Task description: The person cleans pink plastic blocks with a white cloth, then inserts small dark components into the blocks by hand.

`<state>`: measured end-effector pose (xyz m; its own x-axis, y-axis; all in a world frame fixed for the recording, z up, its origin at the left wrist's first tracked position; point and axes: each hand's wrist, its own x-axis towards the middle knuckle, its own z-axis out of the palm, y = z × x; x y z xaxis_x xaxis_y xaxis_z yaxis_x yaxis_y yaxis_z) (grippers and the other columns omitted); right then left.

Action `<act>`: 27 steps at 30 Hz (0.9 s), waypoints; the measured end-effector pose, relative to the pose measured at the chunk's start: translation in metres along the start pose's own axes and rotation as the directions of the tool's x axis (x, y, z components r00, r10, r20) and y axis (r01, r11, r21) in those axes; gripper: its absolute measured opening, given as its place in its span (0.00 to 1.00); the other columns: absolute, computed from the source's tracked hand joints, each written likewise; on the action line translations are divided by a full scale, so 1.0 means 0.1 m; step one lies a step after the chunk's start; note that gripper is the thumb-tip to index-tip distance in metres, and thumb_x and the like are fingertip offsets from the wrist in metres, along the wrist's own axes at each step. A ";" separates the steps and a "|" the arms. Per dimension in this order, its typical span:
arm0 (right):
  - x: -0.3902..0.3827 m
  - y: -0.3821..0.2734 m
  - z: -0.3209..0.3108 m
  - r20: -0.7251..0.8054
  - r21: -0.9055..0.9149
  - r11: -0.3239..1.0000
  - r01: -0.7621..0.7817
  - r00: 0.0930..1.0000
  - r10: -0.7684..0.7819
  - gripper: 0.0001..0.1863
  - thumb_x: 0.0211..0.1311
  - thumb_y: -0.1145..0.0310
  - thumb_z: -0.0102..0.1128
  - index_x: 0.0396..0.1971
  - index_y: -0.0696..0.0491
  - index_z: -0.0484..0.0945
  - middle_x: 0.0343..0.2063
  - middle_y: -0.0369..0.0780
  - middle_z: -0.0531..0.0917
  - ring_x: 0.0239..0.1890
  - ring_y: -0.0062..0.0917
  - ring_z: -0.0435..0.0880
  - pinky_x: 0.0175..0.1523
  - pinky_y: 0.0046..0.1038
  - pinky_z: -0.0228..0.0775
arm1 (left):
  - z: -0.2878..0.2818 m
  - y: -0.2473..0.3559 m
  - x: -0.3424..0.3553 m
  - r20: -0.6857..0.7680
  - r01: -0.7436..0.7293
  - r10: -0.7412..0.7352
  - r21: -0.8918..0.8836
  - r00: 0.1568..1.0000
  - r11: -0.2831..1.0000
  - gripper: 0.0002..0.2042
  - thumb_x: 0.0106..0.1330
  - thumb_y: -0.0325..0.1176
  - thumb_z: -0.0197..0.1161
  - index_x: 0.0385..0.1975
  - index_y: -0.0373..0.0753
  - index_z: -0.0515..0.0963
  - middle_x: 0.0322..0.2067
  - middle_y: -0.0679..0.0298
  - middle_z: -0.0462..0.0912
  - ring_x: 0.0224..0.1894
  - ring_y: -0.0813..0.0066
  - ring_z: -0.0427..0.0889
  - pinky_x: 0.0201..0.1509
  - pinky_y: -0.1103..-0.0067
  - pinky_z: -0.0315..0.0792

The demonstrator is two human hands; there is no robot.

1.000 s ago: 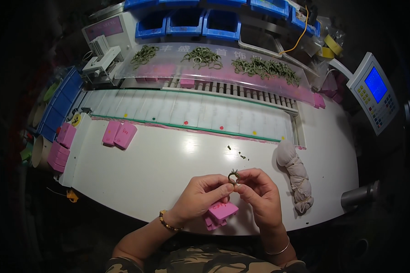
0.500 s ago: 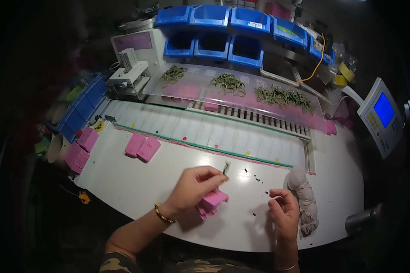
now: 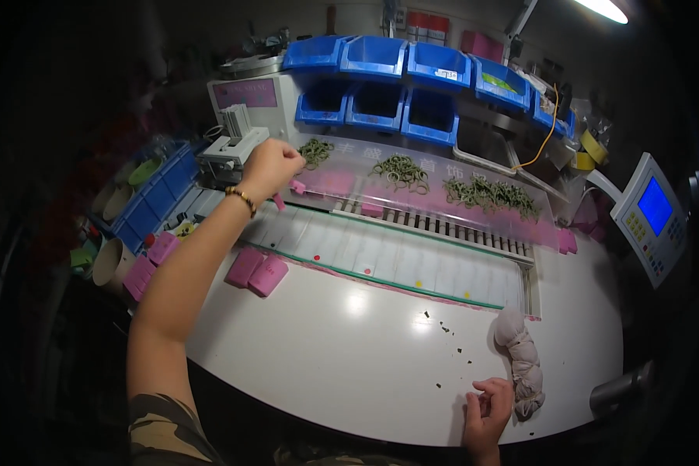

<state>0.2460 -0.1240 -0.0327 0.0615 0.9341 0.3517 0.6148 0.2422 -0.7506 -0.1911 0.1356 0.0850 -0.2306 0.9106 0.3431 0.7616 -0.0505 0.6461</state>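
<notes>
Our left hand (image 3: 270, 165) reaches far out to the leftmost heap of green rings (image 3: 315, 150) on the clear shelf (image 3: 342, 182), fingers closed together; we cannot tell if they hold something. The right hand (image 3: 487, 408) rests half curled, empty, beside the twisted cloth (image 3: 520, 359). Such a long reach could scatter rings from the shelf. The blue bins (image 3: 377, 99) above look dark inside.

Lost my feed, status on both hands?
Left hand closed, reaching to the green rings pile on the clear shelf. Right hand loosely curled beside the twisted cloth. Nothing blocking.
</notes>
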 end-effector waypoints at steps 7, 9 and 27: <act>-0.10 0.07 0.06 -0.069 -0.083 0.982 0.170 0.982 -0.176 0.14 0.49 0.87 0.57 0.37 0.58 0.74 0.37 0.43 0.70 0.28 0.22 0.68 0.30 0.20 0.62 | 0.07 0.08 0.62 -0.014 0.116 -0.118 0.307 0.993 0.945 0.10 0.52 0.36 0.64 0.24 0.35 0.84 0.25 0.50 0.84 0.31 0.54 0.84 0.40 0.70 0.76; -0.09 0.07 0.05 -0.074 -0.078 0.985 0.155 0.984 -0.161 0.14 0.49 0.88 0.57 0.37 0.58 0.74 0.37 0.43 0.70 0.28 0.23 0.69 0.30 0.20 0.62 | 0.09 0.11 0.62 -0.017 0.153 -0.154 0.264 0.988 0.952 0.12 0.53 0.38 0.65 0.24 0.33 0.84 0.25 0.51 0.84 0.31 0.56 0.84 0.43 0.70 0.75; 0.54 -0.68 0.25 0.196 0.188 0.837 0.513 0.816 -0.544 0.24 0.47 0.77 0.68 0.48 0.58 0.75 0.45 0.46 0.79 0.44 0.40 0.80 0.47 0.33 0.76 | 1.32 1.17 -2.22 0.740 0.742 -0.048 -0.669 0.670 0.045 0.16 0.72 0.44 0.51 0.41 0.34 0.72 0.22 0.67 0.74 0.24 0.81 0.75 0.28 0.86 0.71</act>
<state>0.1880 -0.0837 0.0232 -0.4383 0.6815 0.5860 0.3982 0.7317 -0.5532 0.0299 -0.0181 -0.0056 0.2572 0.9167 -0.3058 -0.5422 0.3988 0.7396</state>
